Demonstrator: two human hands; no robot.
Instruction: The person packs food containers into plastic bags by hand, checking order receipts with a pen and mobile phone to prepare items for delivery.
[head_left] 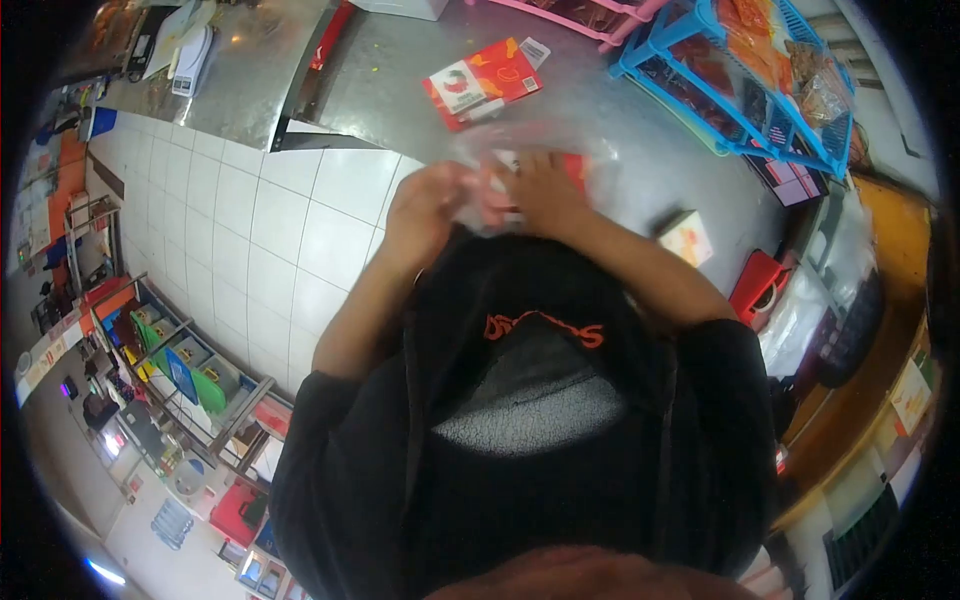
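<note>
Clear bag worked between two hands at the metal table

From my distant seat, I see the clear plastic bag (515, 140) at the near edge of the metal table (375, 85), in front of the black garment (520, 280). The left hand (425, 212) is closed, its fingers pinching the bag. The right hand (545, 195) lies bent over it; whether it grips or only presses, I cannot tell. This hand partly hides a red item (576, 172), which is inside or under the plastic; I cannot say which.

Just beyond the bag lies a red-and-white box (480, 82). The blue basket (735, 135), farther right, holds orange goods (748, 38) and wrapped packets. The pink basket (590, 27) contains brownish things. Beside the right forearm is a small pale box (687, 238).
</note>
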